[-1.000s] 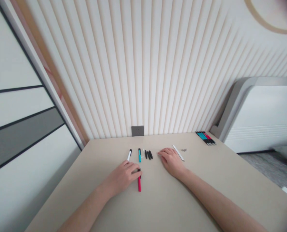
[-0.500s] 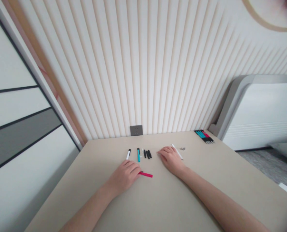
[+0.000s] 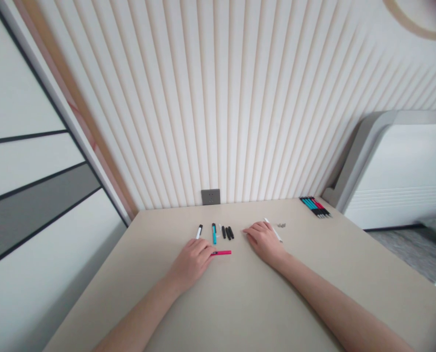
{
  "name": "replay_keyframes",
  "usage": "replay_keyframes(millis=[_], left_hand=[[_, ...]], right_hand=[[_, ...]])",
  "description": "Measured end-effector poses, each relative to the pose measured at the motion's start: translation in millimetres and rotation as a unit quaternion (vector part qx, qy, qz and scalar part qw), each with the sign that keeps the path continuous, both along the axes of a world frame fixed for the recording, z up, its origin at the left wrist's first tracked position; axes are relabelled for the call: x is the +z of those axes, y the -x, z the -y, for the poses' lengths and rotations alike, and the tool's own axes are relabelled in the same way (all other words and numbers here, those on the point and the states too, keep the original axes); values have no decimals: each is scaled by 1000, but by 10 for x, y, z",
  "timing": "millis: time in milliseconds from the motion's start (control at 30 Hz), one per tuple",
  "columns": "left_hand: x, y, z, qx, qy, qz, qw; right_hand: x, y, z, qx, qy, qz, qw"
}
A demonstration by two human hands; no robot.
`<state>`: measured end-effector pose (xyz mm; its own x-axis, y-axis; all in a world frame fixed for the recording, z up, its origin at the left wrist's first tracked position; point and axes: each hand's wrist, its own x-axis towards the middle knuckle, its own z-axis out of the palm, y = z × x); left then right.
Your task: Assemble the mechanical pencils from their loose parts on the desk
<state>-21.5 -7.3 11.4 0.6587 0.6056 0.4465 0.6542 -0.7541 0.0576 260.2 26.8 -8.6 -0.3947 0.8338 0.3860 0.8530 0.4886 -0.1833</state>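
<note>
Left hand (image 3: 193, 259) pinching one red barrel (image 3: 224, 253).
Right hand (image 3: 263, 240) resting, fingers half-curled, grasp unclear; one blue barrel (image 3: 214, 236) lying beyond left fingertips, three black pieces (image 3: 228, 233) between both hands' fingers.

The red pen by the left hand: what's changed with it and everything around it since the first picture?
The red pen has swung from pointing toward the person to pointing right, and shifted slightly away from them, its dark end at the left hand throughout. The right hand, teal pen, black pieces and far pen row stayed put.
</note>
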Motion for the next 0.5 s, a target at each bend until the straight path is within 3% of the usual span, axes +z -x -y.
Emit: replay_keyframes(millis=[267, 500], left_hand=[[7, 21, -9, 43, 36, 73, 996], [-19, 33, -13, 47, 47, 69, 995]], right_hand=[[13, 1, 8, 37, -6, -8, 999], [-69, -1, -28, 84, -12, -33, 996]])
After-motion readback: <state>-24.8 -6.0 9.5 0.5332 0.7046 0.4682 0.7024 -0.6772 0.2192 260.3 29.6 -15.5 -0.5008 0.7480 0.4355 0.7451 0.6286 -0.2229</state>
